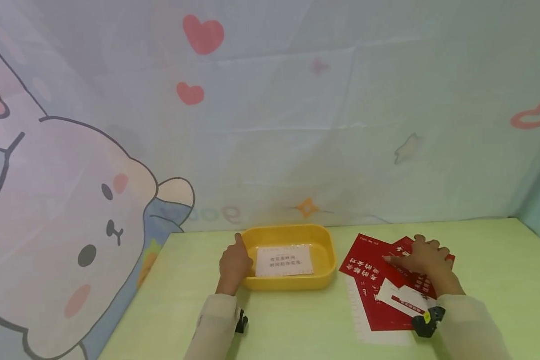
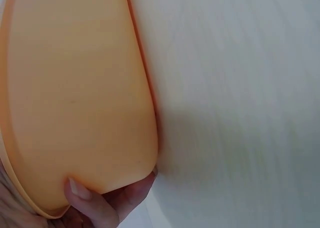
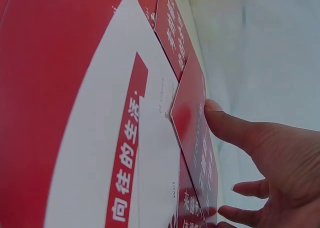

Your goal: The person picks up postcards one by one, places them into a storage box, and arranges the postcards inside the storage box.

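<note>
On the green worktop (image 1: 297, 325) our left hand (image 1: 234, 265) grips the yellow tray (image 1: 324, 250); our right hand (image 1: 425, 260), fingers spread, presses the red cards (image 1: 369, 270). We are sorting, and picking one needs a pinch.

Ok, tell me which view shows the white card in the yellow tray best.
The head view: the white card lies flat in the yellow tray, fully visible. The left wrist view shows only the tray's outer wall with the left hand on it; the right wrist view shows red cards.
</note>
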A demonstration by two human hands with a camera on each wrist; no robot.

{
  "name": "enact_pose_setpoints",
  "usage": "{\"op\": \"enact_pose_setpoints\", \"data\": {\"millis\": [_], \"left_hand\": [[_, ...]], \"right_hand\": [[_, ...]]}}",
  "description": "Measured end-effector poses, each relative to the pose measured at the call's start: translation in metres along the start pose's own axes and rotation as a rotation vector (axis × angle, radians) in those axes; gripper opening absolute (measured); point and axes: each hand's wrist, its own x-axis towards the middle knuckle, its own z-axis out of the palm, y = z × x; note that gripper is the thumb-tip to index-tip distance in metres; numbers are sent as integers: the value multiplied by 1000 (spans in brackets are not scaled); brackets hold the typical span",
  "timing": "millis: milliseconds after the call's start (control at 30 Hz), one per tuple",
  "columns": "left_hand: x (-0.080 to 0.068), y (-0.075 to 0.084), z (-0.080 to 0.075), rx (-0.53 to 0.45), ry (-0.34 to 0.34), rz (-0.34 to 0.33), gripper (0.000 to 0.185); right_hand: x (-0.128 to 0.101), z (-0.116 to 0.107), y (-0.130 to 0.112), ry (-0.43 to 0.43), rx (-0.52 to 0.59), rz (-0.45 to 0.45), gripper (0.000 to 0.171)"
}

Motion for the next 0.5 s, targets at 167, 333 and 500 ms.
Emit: {"op": "enact_pose_setpoints", "data": {"millis": [167,333,500], "left_hand": [[0,0,2,1,-4,3,67],[0,0,2,7,15,4,65],[-1,1,0,12,15,-3,65]], "right_hand": [[0,1,0,3,-19,17,107],[0,2,0,9,-16,29,102],[2,4,-1,17,-8,48,101]]}}
